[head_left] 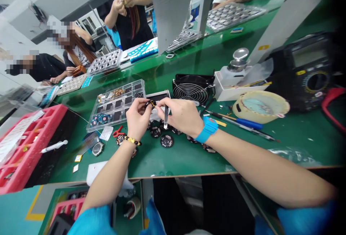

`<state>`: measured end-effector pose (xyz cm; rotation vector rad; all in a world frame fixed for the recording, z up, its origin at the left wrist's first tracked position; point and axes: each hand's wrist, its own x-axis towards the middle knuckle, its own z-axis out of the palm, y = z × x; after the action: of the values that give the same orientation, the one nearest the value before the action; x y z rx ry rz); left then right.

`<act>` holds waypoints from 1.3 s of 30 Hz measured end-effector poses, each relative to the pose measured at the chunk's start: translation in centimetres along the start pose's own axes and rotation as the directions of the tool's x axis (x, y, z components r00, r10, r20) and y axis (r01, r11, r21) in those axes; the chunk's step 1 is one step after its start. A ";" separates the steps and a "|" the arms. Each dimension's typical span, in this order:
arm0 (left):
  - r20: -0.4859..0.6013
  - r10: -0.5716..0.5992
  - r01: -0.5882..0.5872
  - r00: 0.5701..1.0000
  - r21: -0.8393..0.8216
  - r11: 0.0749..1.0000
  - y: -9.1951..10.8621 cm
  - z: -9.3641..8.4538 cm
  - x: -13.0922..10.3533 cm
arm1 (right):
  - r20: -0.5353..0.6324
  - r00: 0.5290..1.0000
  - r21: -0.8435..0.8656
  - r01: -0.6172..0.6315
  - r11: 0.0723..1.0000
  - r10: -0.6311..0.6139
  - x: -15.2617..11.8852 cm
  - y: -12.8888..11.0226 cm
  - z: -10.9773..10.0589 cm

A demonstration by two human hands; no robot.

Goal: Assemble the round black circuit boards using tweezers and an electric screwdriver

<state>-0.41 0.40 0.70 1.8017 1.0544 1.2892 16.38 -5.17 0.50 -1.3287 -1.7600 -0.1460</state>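
L fingers (147,114) pinching dk part (150,102), R fingers (163,101) holding slim tool (165,118); clear tray (119,122): blk sqs (119,103), blue pcs (104,118).

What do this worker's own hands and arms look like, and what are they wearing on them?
Both hands are bare, without gloves. The left hand has a beaded bracelet in gold and black at its wrist. The right hand has a wide, bright blue band around its wrist. The forearms are uncovered, with blue sleeves showing near the elbows.
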 end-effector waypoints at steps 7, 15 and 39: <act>0.000 0.002 -0.002 1.000 0.011 1.000 0.1 -0.1 0.1 | 0.005 1.000 0.013 0.009 1.000 -0.009 0.0 0.1 0.1; 0.066 -0.039 0.046 0.997 -0.108 0.993 0.6 -0.5 0.5 | -0.013 0.999 0.098 -0.049 0.994 0.051 0.5 0.1 -0.6; 0.233 -0.211 0.251 0.949 -0.159 0.955 1.2 -0.5 0.4 | 0.189 0.976 0.288 -0.158 0.945 0.106 1.2 1.4 -0.8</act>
<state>-0.50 0.27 2.08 1.5819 0.9592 0.9933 17.95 -4.16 1.23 -1.2570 -1.7440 0.3108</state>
